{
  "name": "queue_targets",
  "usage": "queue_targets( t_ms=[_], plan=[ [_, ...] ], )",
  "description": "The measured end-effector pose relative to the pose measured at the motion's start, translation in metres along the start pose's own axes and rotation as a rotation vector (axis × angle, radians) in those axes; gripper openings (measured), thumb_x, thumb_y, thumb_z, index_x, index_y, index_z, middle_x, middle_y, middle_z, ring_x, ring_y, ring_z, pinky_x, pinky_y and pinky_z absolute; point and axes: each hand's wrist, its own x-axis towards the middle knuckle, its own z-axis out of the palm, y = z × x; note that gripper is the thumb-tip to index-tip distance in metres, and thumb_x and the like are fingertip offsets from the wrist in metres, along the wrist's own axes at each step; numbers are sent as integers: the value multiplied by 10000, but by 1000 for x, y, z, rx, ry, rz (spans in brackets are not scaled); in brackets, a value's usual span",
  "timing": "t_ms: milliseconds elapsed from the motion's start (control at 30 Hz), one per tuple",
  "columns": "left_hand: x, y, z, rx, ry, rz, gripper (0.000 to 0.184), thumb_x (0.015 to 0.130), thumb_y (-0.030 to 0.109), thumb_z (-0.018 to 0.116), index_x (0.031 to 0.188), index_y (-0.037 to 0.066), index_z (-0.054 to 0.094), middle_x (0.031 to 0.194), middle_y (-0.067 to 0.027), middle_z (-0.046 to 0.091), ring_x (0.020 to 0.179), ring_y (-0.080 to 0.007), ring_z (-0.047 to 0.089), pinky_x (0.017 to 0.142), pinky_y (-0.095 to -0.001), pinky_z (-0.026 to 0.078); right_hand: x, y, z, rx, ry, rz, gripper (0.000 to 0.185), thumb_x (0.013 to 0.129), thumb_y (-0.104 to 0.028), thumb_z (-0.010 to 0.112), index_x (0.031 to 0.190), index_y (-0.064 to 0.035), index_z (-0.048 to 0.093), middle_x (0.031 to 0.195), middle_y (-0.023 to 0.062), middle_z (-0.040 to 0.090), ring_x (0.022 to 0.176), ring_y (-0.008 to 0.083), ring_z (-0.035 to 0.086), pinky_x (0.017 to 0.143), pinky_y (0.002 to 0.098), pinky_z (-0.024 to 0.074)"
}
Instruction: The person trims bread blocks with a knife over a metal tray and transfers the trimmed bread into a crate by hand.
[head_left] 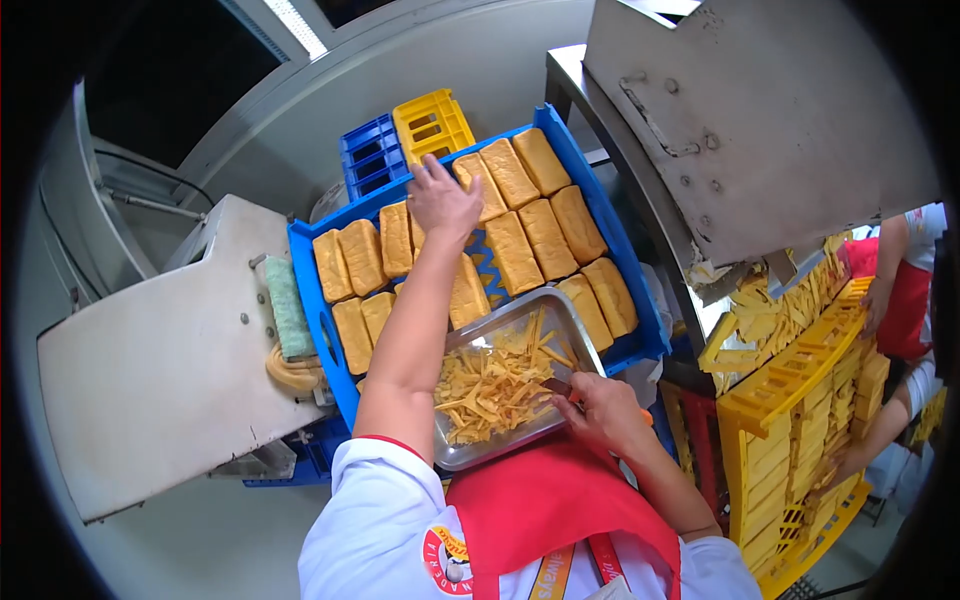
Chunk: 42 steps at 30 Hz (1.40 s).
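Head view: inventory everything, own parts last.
Large crate: one, blue, centre.
Loaves: over a dozen, golden, inside it.
Tray: one, silver, lower centre.
Cut strips: many, yellow-brown, in the tray.
Knife: one, dark blade, over the tray.
Small crates: two, blue and yellow, behind the loaves.
Cloth: one, green, left.
Metal panels: two, pale grey, left and right.
Right crate: one, yellow, holding stacked pieces.
Loose trimmings: many, yellow, beside the right crate.
Co-worker: at least one, red and white, right.
Apron: one, red, bottom.
Left hand: one, bare, over the loaves.
Right hand: one, bare, holding the knife.
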Motion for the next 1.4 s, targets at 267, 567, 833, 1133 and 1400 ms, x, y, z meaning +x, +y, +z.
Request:
queue_targets(
  t_ms=[267, 567, 833, 1133, 1400],
  plan=[
    [18, 66, 30, -177, -349, -372, 1270, 648, 624, 770, 1553, 65, 77, 1535, -213, 283, 1363, -351, 397, 1063, -467, 413, -5, 8, -4, 48, -42, 46, 308, 857, -324, 706, 795, -53, 576, 750, 142, 636, 721, 352, 649, 616, 442, 504],
    [19, 66, 18, -60, -334, -393, 1312, 569, 493, 820, 1569, 137, 51, 1479, -186, 342, 1341, -331, 405, 1048, -531, 373, -13, 8, -8, 5, -68, 44, 335, 879, -369, 678, 830, -47, 598, 788, 150, 649, 736, 361, 653, 637, 451, 508],
    [-23, -11, -28, -892, 133, 408, 1402, 491, 184, 859, 1563, 100, -41, 1416, -169, 356, 1295, -340, 422, 1114, -422, 350, 5, 1, -30, 93, -82, 142, 364, 950, -396, 575, 870, -43, 616, 824, 208, 650, 798, 426, 632, 684, 489, 497],
    [-238, -107, -85, -1152, -393, 480, 1409, 529, -9, 777, 1562, 184, -162, 1429, -74, 413, 1271, -210, 457, 1066, -343, 382, 55, -38, -40, 263, -83, -69, 385, 990, -342, 497, 812, -15, 596, 735, 243, 586, 725, 445, 582, 633, 510, 435],
    [-294, -127, -103, -1014, -265, 464, 1403, 519, 52, 866, 1561, 59, -73, 1510, -105, 277, 1362, -227, 375, 1140, -365, 299, 64, -83, -2, -2, -228, -416, 457, 998, -411, 453, 803, -34, 622, 727, 224, 627, 745, 432, 616, 651, 525, 465]
  ],
)
